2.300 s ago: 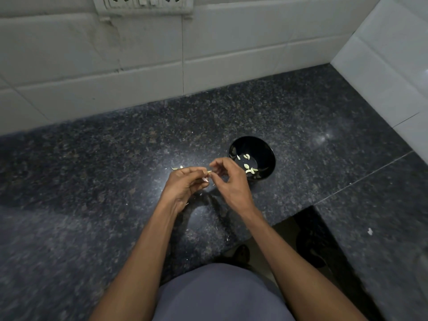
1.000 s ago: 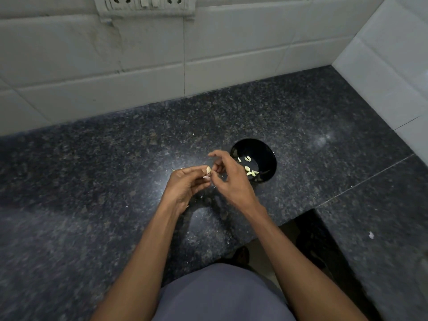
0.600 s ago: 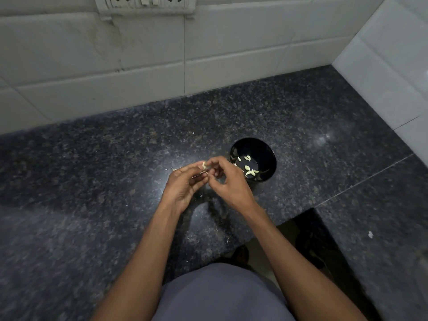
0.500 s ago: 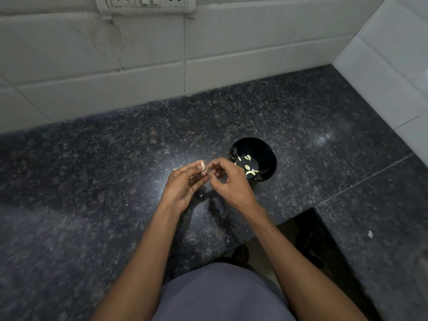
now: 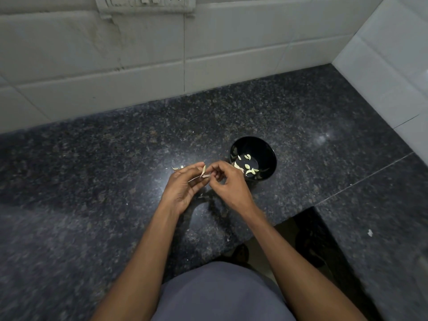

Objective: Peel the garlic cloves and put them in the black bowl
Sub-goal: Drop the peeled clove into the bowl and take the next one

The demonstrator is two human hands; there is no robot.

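My left hand (image 5: 183, 188) pinches a small pale garlic clove (image 5: 204, 170) between thumb and fingertips, just above the dark granite counter (image 5: 92, 181). A thin strip of skin (image 5: 196, 178) trails from the clove. My right hand (image 5: 229, 184) meets it from the right, its fingertips pinching the skin at the clove's lower end. The black bowl (image 5: 266, 147) stands right behind my right hand and holds several peeled cloves (image 5: 249, 166). A couple of pale garlic bits (image 5: 176, 168) lie on the counter behind my left hand.
White tiled walls (image 5: 231, 54) close off the counter at the back and on the right, with a socket strip (image 5: 143, 2) high on the back wall. The counter's front edge steps inward at a cutout (image 5: 266, 232) near my body.
The hands stayed together beside the bowl. The clove turned upright in my left fingers and a strip of skin has come away from it.
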